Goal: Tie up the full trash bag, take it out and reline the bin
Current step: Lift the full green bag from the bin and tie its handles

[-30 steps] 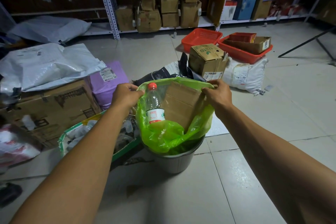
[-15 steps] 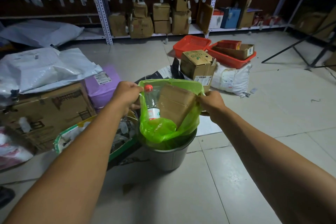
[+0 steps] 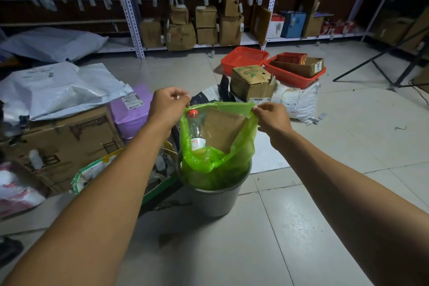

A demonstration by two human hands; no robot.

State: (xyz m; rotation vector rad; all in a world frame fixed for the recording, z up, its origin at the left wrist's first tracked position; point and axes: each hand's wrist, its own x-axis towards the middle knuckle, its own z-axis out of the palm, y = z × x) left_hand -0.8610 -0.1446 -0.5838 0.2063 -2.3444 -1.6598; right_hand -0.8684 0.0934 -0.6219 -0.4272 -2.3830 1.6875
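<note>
A green trash bag [image 3: 216, 165] sits in a grey round bin [image 3: 216, 199] on the tiled floor, its upper part pulled up above the rim. Inside it stand a clear plastic bottle with a red cap [image 3: 195, 127] and a piece of brown cardboard [image 3: 222, 130]. My left hand [image 3: 168, 105] pinches the bag's left top edge. My right hand [image 3: 270, 116] pinches the right top edge. The bag's mouth is stretched open between the two hands.
A green-rimmed box of rubbish [image 3: 97, 174] touches the bin's left side, with cardboard boxes [image 3: 62, 144] and grey mail bags [image 3: 58, 88] behind it. Beyond the bin lie a carton [image 3: 253, 83], a white sack [image 3: 299, 102] and red trays [image 3: 294, 74]. Shelving [image 3: 204, 25] lines the back wall.
Both hands have lifted the bag's top edge higher and drawn it tauter, so more of the bag stands above the bin rim. The view has tilted up slightly.
</note>
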